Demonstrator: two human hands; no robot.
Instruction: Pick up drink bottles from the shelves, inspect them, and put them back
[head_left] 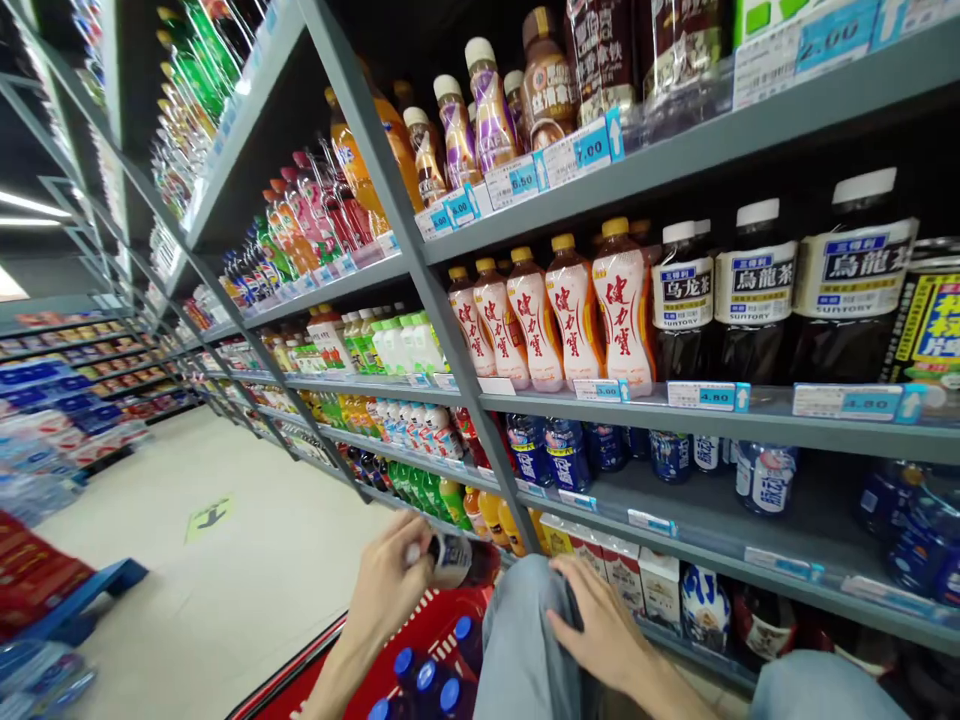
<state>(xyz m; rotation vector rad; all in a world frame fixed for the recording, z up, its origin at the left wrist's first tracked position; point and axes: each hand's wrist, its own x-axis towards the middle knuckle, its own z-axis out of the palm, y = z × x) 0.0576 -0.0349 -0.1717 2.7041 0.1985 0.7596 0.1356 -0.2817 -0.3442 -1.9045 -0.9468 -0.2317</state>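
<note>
My left hand is closed around the white-capped neck of a dark drink bottle with a pale label. The bottle lies tilted sideways, over the red shopping basket. Inside that basket stand several bottles with blue caps. My right hand is empty, its fingers apart, against the side of my bent knee in light blue jeans. Just beyond the hands is the lower part of the drinks shelf.
A middle shelf carries pink-labelled bottles and oolong tea bottles. Blue drink bottles stand one shelf lower, boxes at the bottom. A pale aisle floor runs left, past stacked goods.
</note>
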